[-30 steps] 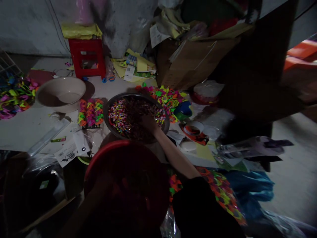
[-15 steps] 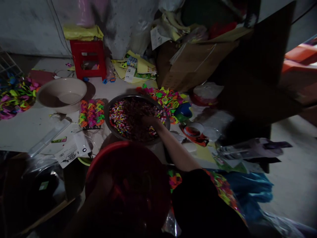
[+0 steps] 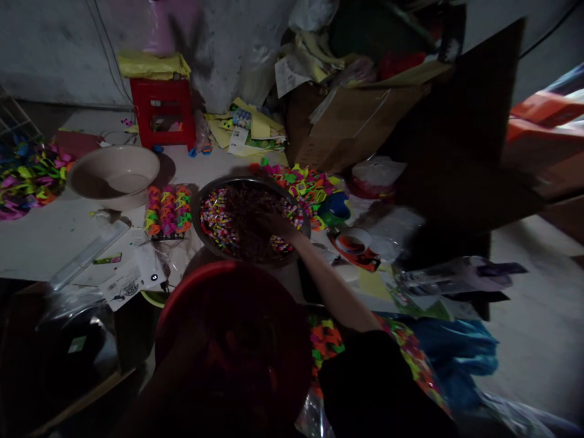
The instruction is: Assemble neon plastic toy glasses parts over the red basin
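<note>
My right hand [image 3: 272, 224] reaches into a round metal basin [image 3: 203, 234] heaped with small multicoloured pieces [image 3: 223, 216]. The hand lies in deep shadow among the pieces, and its fingers do not show clearly. My right arm stretches up from a dark sleeve at the lower right. A red plastic basin [image 3: 191, 289] sits in shadow right in front of me. A dark limb that may be my left arm [image 3: 168, 377] crosses the red basin; no left hand can be made out.
A beige bowl [image 3: 114, 176] stands at the left, neon plastic rings [image 3: 168, 210] beside it. More neon pieces [image 3: 305, 182] lie behind the metal basin. A red stool [image 3: 162, 112], a cardboard box [image 3: 351, 125], papers and a blue bag [image 3: 456, 350] crowd the floor.
My right hand has shifted slightly left and deeper among the pieces in the metal basin. The view has tilted a little.
</note>
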